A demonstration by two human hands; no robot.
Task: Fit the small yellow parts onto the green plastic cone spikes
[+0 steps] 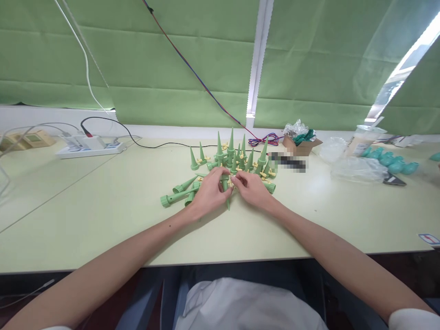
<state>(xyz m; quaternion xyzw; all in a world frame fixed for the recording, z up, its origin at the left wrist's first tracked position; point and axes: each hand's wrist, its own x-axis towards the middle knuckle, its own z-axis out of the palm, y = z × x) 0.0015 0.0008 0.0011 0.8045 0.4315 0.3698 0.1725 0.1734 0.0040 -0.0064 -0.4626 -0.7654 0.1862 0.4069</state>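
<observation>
In the middle of the table, my left hand (pixel 213 192) is closed around a green plastic spike (pixel 225 184) whose pointed tip slants down toward me. My right hand (pixel 253 189) pinches a small yellow valve (pixel 230 182) against the spike's side; whether it is seated there I cannot tell. Behind both hands stand several green cone spikes (pixel 231 147), points up, many with yellow valves at their bases. Beside my left hand lie more green spikes (pixel 178 196) with ribbed round caps. Another ribbed cap (pixel 270 187) shows just past my right hand.
A white power strip (pixel 91 149) with cables sits at the left. A small cardboard box (pixel 301 145), a coiled red-blue wire (pixel 266 139), a drink cup (pixel 362 141), plastic bags (pixel 359 169), a phone (pixel 394 179) and teal bulb-shaped pieces (pixel 395 164) are toward the right. The table edge (pixel 227 262) runs before me.
</observation>
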